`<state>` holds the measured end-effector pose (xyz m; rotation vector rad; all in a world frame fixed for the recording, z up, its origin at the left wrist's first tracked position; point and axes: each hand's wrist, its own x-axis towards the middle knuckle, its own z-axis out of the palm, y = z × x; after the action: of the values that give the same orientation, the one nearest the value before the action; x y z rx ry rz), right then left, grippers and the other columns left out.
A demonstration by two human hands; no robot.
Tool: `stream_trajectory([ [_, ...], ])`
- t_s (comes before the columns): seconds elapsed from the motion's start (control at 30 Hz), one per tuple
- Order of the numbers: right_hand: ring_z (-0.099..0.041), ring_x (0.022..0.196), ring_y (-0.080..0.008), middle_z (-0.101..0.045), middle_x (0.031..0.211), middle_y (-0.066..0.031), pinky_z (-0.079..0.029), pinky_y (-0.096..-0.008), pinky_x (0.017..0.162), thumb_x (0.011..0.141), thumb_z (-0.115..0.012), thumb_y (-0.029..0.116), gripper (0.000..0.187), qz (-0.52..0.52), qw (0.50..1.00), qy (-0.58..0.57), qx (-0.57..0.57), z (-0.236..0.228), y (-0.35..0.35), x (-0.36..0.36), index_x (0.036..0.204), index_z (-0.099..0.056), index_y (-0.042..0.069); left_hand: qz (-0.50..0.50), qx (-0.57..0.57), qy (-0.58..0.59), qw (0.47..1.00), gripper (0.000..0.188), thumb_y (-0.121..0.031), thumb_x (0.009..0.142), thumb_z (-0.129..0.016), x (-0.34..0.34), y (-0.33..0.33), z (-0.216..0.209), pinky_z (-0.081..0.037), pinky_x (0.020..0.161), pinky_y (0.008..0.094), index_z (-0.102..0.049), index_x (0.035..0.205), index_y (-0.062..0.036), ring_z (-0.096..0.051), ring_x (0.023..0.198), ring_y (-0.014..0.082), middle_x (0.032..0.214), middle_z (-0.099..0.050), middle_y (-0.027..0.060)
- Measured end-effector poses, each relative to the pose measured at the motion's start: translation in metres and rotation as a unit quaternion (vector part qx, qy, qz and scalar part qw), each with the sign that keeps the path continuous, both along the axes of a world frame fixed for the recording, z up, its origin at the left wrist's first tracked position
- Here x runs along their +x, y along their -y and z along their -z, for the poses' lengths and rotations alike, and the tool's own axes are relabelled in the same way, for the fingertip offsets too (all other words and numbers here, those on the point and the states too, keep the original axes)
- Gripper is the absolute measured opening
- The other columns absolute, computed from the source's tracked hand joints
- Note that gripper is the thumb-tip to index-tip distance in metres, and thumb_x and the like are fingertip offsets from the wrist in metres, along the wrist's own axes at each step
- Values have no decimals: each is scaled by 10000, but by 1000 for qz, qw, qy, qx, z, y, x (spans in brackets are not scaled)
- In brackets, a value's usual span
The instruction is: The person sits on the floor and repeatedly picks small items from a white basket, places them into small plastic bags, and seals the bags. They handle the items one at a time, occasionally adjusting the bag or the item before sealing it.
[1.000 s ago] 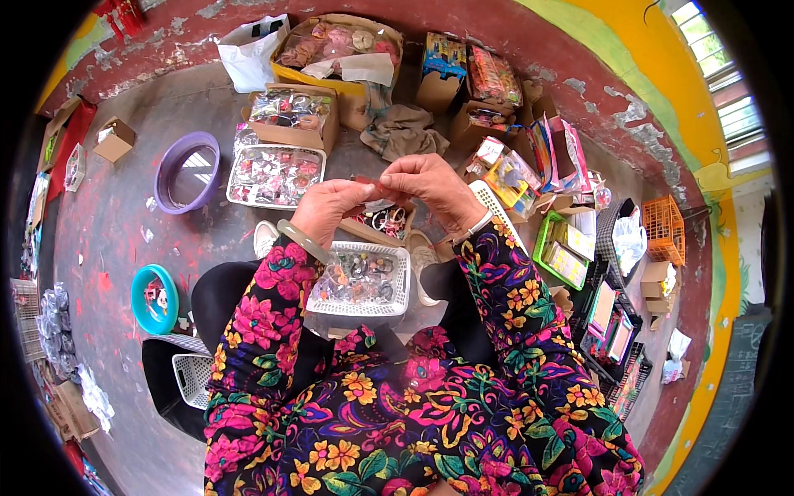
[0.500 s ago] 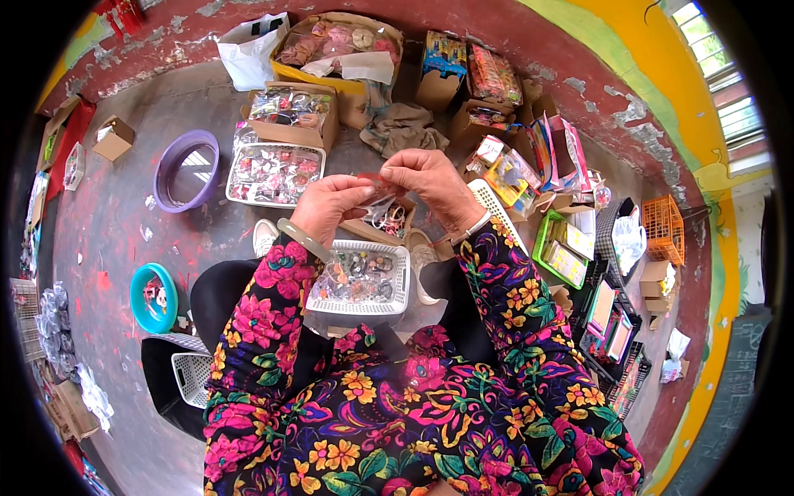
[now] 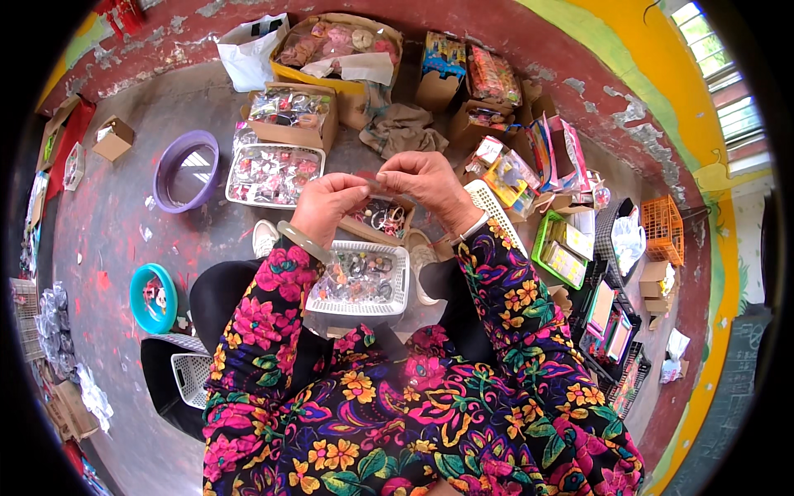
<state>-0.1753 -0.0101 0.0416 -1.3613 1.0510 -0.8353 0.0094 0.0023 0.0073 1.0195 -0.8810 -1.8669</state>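
My left hand (image 3: 321,212) and my right hand (image 3: 430,188) are raised close together, thumbs and forefingers pinched. Between the fingertips is a small clear plastic piece with a reddish edge (image 3: 369,175), thin and hard to see; its kind is unclear. Below the hands, a white basket (image 3: 405,285) contains several small clear packets (image 3: 356,277) with dark and coloured bits. Just beneath the fingers stands an open cardboard box (image 3: 364,230) with ring-shaped bands (image 3: 387,217), partly hidden by my left hand.
A white basket of packets (image 3: 273,172) stands ahead to the left, near a purple basin (image 3: 163,186) and a turquoise basin (image 3: 139,299). Cardboard boxes (image 3: 331,116) line the wall. To the right are a green basket (image 3: 542,263), black crates (image 3: 633,318) and an orange crate (image 3: 663,227).
My right fingertips have shifted slightly, and the gap between both hands looks a little different. The plastic and its red edge show less than before. The baskets have not moved.
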Motion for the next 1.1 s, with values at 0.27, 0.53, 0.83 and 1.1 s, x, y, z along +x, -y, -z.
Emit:
stream_trajectory([
  [0.27,-495,612,-57,-560,668,-8,-389,-208,526,761,-636,100,110,-26,992,-33,-120,13,-5,10,760,-631,-9,-10,-40,16,999,40,-27,806,-525,-1,2,9,-460,720,216,-563,812,-17,-563,738,101,791,-577,20],
  [0.53,-503,605,-56,-580,676,-9,-401,-203,524,786,-597,85,107,-5,992,-25,-127,10,-6,10,786,-627,-18,-9,-58,62,996,47,-49,797,-542,-5,-2,-3,-450,703,223,-558,832,-23,-558,733,97,781,-579,22],
  [0.83,-555,661,-60,-619,718,-26,-454,-196,574,787,-597,79,121,19,997,55,-54,15,-5,11,808,-627,-36,-25,-94,42,994,63,-29,773,-569,-9,-4,3,-403,592,173,-551,831,-13,-499,668,45,754,-571,8],
  [1.1,-567,636,-158,-586,686,-60,-420,-271,555,748,-630,106,104,-16,962,-123,-242,8,-10,15,824,-633,35,-45,-93,91,990,119,51,729,-457,-7,-2,12,-393,576,188,-528,808,-2,-475,633,54,719,-539,8],
])
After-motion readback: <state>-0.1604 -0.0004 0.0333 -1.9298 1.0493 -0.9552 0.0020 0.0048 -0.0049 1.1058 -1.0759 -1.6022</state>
